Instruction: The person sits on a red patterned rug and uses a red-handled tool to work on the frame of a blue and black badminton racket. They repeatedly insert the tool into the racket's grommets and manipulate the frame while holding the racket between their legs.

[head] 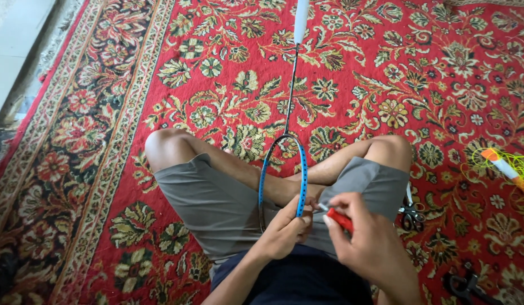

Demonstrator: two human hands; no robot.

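Note:
I sit cross-legged on a red patterned carpet (386, 68). A blue badminton racket frame (301, 169) without strings lies over my lap, its dark shaft and white handle (301, 20) pointing away from me. My left hand (284, 229) grips the near part of the blue frame. My right hand (366, 237) holds a small red-handled tool (340, 219) with its metal tip against the frame beside my left fingers.
Scissors (410, 213) lie on the carpet by my right knee. A tangle of yellow string with an orange and white tool (506, 168) sits at the right edge. A dark tool (464, 285) lies at bottom right. Pale floor (13, 39) borders the carpet on the left.

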